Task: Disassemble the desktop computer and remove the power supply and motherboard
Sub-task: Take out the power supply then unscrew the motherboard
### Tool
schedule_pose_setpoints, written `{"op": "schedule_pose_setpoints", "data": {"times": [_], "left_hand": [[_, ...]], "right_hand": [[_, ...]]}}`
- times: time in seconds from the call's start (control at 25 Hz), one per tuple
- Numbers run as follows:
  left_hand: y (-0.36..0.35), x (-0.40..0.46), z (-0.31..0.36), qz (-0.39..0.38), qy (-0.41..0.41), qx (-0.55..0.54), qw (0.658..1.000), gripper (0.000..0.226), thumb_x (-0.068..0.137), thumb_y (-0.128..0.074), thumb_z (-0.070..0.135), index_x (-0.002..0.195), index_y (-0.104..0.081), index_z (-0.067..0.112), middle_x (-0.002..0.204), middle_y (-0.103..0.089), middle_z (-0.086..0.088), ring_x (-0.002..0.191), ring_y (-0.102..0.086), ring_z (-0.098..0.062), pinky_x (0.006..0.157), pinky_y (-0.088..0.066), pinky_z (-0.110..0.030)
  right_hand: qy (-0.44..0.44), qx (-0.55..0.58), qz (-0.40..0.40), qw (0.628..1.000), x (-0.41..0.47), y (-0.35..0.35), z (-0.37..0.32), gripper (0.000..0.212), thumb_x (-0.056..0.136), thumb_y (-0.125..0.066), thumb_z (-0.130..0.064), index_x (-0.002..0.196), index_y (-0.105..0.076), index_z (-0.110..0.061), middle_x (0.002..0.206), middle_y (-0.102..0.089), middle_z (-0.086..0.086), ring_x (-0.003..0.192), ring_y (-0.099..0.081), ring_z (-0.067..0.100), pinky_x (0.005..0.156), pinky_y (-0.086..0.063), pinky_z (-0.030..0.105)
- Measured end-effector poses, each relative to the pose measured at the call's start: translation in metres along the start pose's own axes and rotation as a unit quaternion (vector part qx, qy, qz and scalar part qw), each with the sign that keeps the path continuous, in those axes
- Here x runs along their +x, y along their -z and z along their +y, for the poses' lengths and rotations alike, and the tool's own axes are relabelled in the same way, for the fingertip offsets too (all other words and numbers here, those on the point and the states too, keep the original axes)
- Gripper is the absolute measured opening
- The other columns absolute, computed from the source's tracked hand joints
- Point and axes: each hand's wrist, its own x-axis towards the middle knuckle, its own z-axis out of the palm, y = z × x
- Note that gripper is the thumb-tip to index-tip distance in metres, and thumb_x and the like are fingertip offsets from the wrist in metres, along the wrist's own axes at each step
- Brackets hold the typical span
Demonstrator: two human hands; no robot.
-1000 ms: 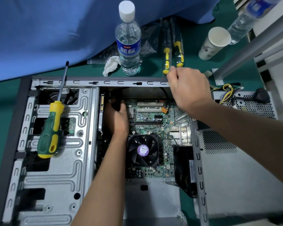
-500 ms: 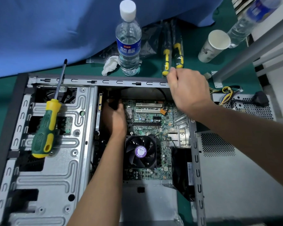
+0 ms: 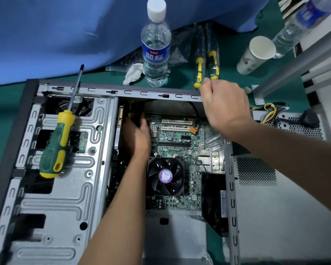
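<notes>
The open computer case [image 3: 111, 90] lies flat on the green table. Inside it sits the green motherboard [image 3: 177, 134] with a black CPU fan [image 3: 165, 176]. My left hand [image 3: 136, 134] reaches into the case at the board's upper left corner, fingers closed around a black cable [image 3: 136, 113] in shadow. My right hand [image 3: 225, 108] grips the case's far rim at its right corner. A perforated metal power supply [image 3: 290, 125] with yellow and black wires lies outside the case, at the right.
A green and yellow screwdriver [image 3: 55, 146] rests on the drive cage [image 3: 65, 203] at the left. Behind the case stand a water bottle [image 3: 156, 48], a crumpled tissue [image 3: 133, 73], two bagged screwdrivers [image 3: 206, 66] and a paper cup [image 3: 255, 54]. A grey panel [image 3: 275, 217] lies to the right.
Both hands keep their places on the cable and the rim. The view has shifted slightly, so the case sits a little higher and further left in the picture.
</notes>
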Motion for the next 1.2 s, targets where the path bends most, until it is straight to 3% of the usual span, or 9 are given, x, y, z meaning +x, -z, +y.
{"op": "schedule_pose_setpoints", "data": {"times": [0.08, 0.12, 0.24, 0.48, 0.68, 0.84, 1.04, 1.2], "left_hand": [[0.002, 0.0, 0.001, -0.035, 0.009, -0.106, 0.994, 0.037, 0.095, -0.047, -0.001, 0.131, -0.047, 0.007, 0.131, -0.058, -0.015, 0.105, -0.055, -0.017, 0.086, -0.035, 0.003], [0.004, 0.001, 0.002, -0.017, -0.017, -0.064, 0.998, 0.024, 0.098, -0.052, 0.008, 0.121, -0.056, 0.008, 0.119, -0.063, -0.015, 0.094, -0.056, -0.022, 0.073, -0.037, 0.002], [0.009, 0.001, 0.002, 0.014, -0.02, -0.048, 0.999, 0.022, 0.096, -0.06, 0.017, 0.112, -0.063, 0.002, 0.096, -0.063, -0.008, 0.099, -0.061, -0.033, 0.063, -0.038, -0.001], [0.01, 0.0, 0.004, 0.006, -0.019, -0.066, 0.998, 0.027, 0.095, -0.061, 0.014, 0.116, -0.061, -0.003, 0.111, -0.066, -0.019, 0.105, -0.06, -0.034, 0.07, -0.035, 0.0], [0.007, 0.0, 0.002, 0.016, -0.013, -0.1, 0.995, 0.035, 0.096, -0.061, 0.021, 0.119, -0.06, -0.005, 0.114, -0.065, -0.023, 0.107, -0.06, -0.038, 0.084, -0.039, -0.026], [0.004, -0.001, 0.005, 0.032, -0.007, -0.092, 0.995, 0.039, 0.096, -0.062, 0.023, 0.122, -0.059, -0.005, 0.119, -0.065, -0.022, 0.111, -0.06, -0.036, 0.087, -0.041, -0.026], [0.004, -0.006, 0.01, 0.031, 0.0, -0.063, 0.998, 0.047, 0.096, -0.061, 0.019, 0.133, -0.052, -0.008, 0.132, -0.058, -0.021, 0.123, -0.055, -0.031, 0.098, -0.031, -0.02], [0.006, -0.003, 0.008, 0.027, 0.003, -0.062, 0.998, 0.043, 0.097, -0.061, 0.019, 0.129, -0.054, -0.008, 0.125, -0.061, -0.024, 0.117, -0.057, -0.035, 0.09, -0.036, -0.023]], "right_hand": [[-0.002, 0.003, 0.0, 1.0, 0.0, 0.0, 0.002, 0.052, 0.105, -0.024, -0.035, 0.065, -0.048, -0.012, 0.058, -0.045, 0.001, 0.052, -0.039, 0.012, 0.059, -0.025, 0.035], [-0.003, 0.004, -0.002, 1.0, 0.0, 0.0, 0.002, 0.052, 0.105, -0.024, -0.035, 0.065, -0.049, -0.012, 0.058, -0.044, 0.0, 0.052, -0.039, 0.012, 0.059, -0.024, 0.035], [0.0, 0.007, 0.003, 1.0, -0.001, -0.001, 0.001, 0.052, 0.105, -0.025, -0.034, 0.065, -0.048, -0.011, 0.057, -0.043, 0.0, 0.052, -0.038, 0.011, 0.059, -0.023, 0.035], [0.0, 0.009, 0.0, 1.0, -0.001, -0.001, 0.001, 0.053, 0.105, -0.024, -0.034, 0.067, -0.051, -0.009, 0.057, -0.044, 0.002, 0.052, -0.039, 0.014, 0.06, -0.026, 0.035], [0.0, 0.012, 0.001, 1.0, -0.002, 0.0, 0.0, 0.053, 0.105, -0.025, -0.034, 0.068, -0.051, -0.008, 0.059, -0.045, 0.002, 0.053, -0.04, 0.018, 0.061, -0.027, 0.035], [-0.002, 0.018, 0.001, 1.0, 0.0, 0.001, 0.001, 0.052, 0.105, -0.025, -0.034, 0.066, -0.049, -0.009, 0.058, -0.046, 0.004, 0.053, -0.04, 0.016, 0.061, -0.027, 0.035], [-0.003, 0.02, 0.002, 1.0, -0.001, 0.0, 0.0, 0.052, 0.104, -0.025, -0.034, 0.062, -0.045, -0.01, 0.058, -0.046, 0.004, 0.053, -0.04, 0.017, 0.061, -0.028, 0.035], [-0.005, 0.023, 0.001, 1.0, -0.001, 0.002, 0.0, 0.052, 0.104, -0.025, -0.033, 0.06, -0.042, -0.011, 0.057, -0.045, 0.005, 0.053, -0.04, 0.018, 0.06, -0.028, 0.035]]}}
